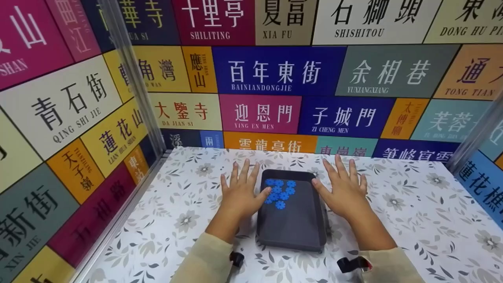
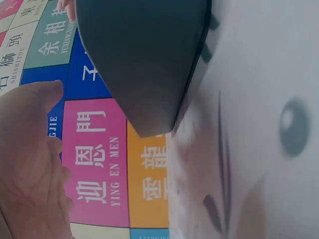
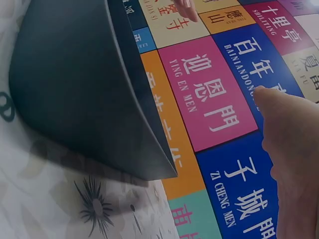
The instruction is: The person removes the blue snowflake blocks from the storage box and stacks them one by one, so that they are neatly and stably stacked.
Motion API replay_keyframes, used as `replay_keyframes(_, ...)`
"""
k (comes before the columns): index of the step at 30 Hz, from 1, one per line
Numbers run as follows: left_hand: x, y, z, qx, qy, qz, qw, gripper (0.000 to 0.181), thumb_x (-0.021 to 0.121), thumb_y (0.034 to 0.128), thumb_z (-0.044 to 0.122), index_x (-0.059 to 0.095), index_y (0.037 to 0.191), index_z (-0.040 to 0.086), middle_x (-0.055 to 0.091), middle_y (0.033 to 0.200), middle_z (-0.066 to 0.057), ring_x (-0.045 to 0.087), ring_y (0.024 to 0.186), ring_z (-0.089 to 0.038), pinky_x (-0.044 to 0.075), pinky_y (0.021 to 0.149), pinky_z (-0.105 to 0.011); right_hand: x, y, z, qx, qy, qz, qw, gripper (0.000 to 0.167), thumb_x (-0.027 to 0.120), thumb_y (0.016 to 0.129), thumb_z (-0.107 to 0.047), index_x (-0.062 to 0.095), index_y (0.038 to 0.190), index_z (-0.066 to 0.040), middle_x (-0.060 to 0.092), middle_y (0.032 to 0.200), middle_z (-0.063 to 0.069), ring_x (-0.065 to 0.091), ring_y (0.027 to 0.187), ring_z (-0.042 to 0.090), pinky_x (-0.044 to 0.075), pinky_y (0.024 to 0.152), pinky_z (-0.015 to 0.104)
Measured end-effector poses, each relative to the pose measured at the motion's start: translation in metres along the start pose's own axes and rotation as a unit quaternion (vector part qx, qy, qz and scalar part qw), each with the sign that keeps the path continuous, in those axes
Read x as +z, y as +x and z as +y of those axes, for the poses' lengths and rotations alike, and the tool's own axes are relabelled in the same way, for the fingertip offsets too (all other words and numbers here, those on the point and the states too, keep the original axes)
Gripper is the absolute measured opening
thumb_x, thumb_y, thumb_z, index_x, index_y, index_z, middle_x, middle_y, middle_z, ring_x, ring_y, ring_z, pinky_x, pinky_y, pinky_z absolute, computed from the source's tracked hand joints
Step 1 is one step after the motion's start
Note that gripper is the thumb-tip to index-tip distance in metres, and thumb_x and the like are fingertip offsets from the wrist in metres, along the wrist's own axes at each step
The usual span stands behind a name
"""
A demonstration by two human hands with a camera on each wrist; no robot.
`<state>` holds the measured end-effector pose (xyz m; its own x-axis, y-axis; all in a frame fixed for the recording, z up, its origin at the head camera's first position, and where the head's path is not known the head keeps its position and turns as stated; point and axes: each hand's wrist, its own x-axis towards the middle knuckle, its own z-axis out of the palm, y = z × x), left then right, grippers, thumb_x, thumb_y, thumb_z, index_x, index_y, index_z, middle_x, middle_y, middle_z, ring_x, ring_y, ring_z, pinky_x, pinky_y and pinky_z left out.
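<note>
A dark grey rectangular tray [image 1: 292,232] lies on the patterned tabletop, with several blue flower-shaped pieces [image 1: 280,204] in its upper left part. My left hand [image 1: 243,194] is beside the tray's left edge, fingers spread, thumb near the pieces. On the other side is my right hand [image 1: 346,190], also spread, its thumb by the tray's right edge. Neither hand holds anything. In the left wrist view the tray's wall [image 2: 144,59] rises beside the left hand [image 2: 32,159]. The right wrist view has the tray's outer wall [image 3: 75,94] and the right hand [image 3: 294,149].
White tabletop [image 1: 188,251] with a grey floral print extends around the tray. Behind it stands a wall of coloured panels [image 1: 259,114] with Chinese characters, and clear upright edges [image 1: 137,78] run at the left and right corners.
</note>
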<state>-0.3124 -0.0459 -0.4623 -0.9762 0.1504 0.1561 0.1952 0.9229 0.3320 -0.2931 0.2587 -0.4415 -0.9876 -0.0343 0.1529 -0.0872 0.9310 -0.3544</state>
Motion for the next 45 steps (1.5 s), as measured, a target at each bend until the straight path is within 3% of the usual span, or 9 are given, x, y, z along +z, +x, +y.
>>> replay_keyframes(5, 0.003, -0.001, -0.001, 0.005, -0.034, -0.010, 0.9993, 0.087, 0.045, 0.1002, 0.075, 0.003, 0.171, 0.046, -0.002, 0.183, 0.007, -0.006, 0.170, -0.030, -0.003, 0.132, -0.073, 0.002, 0.000, -0.002, -0.010, 0.015, 0.001, 0.9998, 0.091, 0.031, 0.100, -0.083, 0.013, 0.173, -0.033, -0.005, 0.183, 0.011, -0.016, 0.166, 0.047, -0.007, 0.123, 0.083)
replay_keyframes(11, 0.009, -0.003, -0.010, 0.010, -0.120, -0.022, 0.9925, 0.085, 0.046, 0.1027, 0.071, 0.012, 0.173, 0.037, 0.007, 0.183, 0.001, 0.004, 0.170, -0.035, 0.010, 0.133, -0.071, 0.005, 0.000, -0.005, -0.017, 0.022, 0.005, 0.9996, 0.088, 0.033, 0.101, -0.081, 0.014, 0.173, -0.034, -0.004, 0.183, 0.009, -0.014, 0.167, 0.046, -0.005, 0.124, 0.082)
replay_keyframes(13, 0.012, -0.004, -0.015, 0.009, -0.168, -0.036, 0.9851, 0.084, 0.048, 0.1044, 0.067, 0.014, 0.173, 0.033, 0.009, 0.183, -0.002, 0.007, 0.169, -0.038, 0.015, 0.132, -0.071, 0.007, 0.000, -0.006, -0.020, 0.027, 0.005, 0.9994, 0.087, 0.033, 0.102, -0.080, 0.015, 0.173, -0.034, -0.004, 0.183, 0.008, -0.013, 0.167, 0.046, -0.003, 0.125, 0.082)
replay_keyframes(18, 0.017, -0.005, -0.025, 0.007, -0.282, -0.074, 0.9565, 0.079, 0.054, 0.1076, 0.050, 0.015, 0.174, 0.030, 0.015, 0.182, -0.010, 0.015, 0.167, -0.041, 0.018, 0.132, -0.070, 0.011, 0.000, -0.010, -0.028, 0.036, 0.005, 0.9989, 0.085, 0.034, 0.103, -0.077, 0.018, 0.173, -0.032, -0.001, 0.183, 0.008, -0.008, 0.167, 0.046, 0.001, 0.126, 0.081)
replay_keyframes(23, 0.024, -0.002, -0.030, -0.001, -0.342, -0.109, 0.9335, 0.079, 0.055, 0.1083, 0.039, 0.015, 0.174, 0.022, 0.014, 0.180, -0.018, 0.016, 0.167, -0.041, 0.015, 0.135, -0.063, 0.012, 0.000, -0.013, -0.036, 0.050, 0.001, 0.9981, 0.083, 0.035, 0.105, -0.075, 0.022, 0.172, -0.030, 0.005, 0.183, 0.009, -0.003, 0.168, 0.046, 0.005, 0.125, 0.082)
replay_keyframes(27, 0.028, 0.001, -0.028, -0.012, -0.390, -0.137, 0.9106, 0.078, 0.056, 0.1081, 0.029, 0.015, 0.173, 0.016, 0.015, 0.179, -0.022, 0.021, 0.165, -0.043, 0.017, 0.136, -0.059, 0.012, 0.001, -0.013, -0.047, 0.093, 0.001, 0.9946, 0.078, 0.038, 0.108, -0.068, 0.027, 0.171, -0.024, 0.020, 0.180, 0.013, 0.014, 0.166, 0.046, 0.014, 0.128, 0.078)
replay_keyframes(36, 0.027, -0.003, -0.020, -0.052, -0.464, -0.195, 0.8623, 0.078, 0.055, 0.1026, 0.010, 0.020, 0.172, 0.014, 0.027, 0.177, -0.018, 0.038, 0.159, -0.040, 0.044, 0.123, -0.055, 0.015, 0.006, -0.017, -0.045, 0.218, -0.028, 0.9744, 0.072, 0.049, 0.110, -0.055, 0.039, 0.166, -0.013, 0.046, 0.168, 0.019, 0.047, 0.153, 0.044, 0.039, 0.124, 0.065)
replay_keyframes(40, 0.023, -0.006, -0.018, -0.069, -0.471, -0.220, 0.8517, 0.080, 0.056, 0.0982, 0.004, 0.025, 0.171, 0.015, 0.031, 0.175, -0.016, 0.041, 0.156, -0.036, 0.047, 0.120, -0.054, 0.019, 0.012, -0.019, -0.041, 0.246, -0.040, 0.9677, 0.066, 0.054, 0.110, -0.048, 0.045, 0.162, -0.010, 0.056, 0.159, 0.019, 0.055, 0.145, 0.044, 0.046, 0.119, 0.062)
replay_keyframes(45, 0.021, -0.007, -0.017, -0.070, -0.467, -0.225, 0.8525, 0.082, 0.059, 0.0941, 0.001, 0.030, 0.170, 0.016, 0.035, 0.173, -0.015, 0.039, 0.158, -0.034, 0.048, 0.120, -0.054, 0.025, 0.024, -0.023, -0.029, 0.260, -0.044, 0.9641, 0.057, 0.058, 0.109, -0.042, 0.053, 0.157, -0.012, 0.068, 0.145, 0.017, 0.064, 0.130, 0.036, 0.055, 0.107, 0.054)
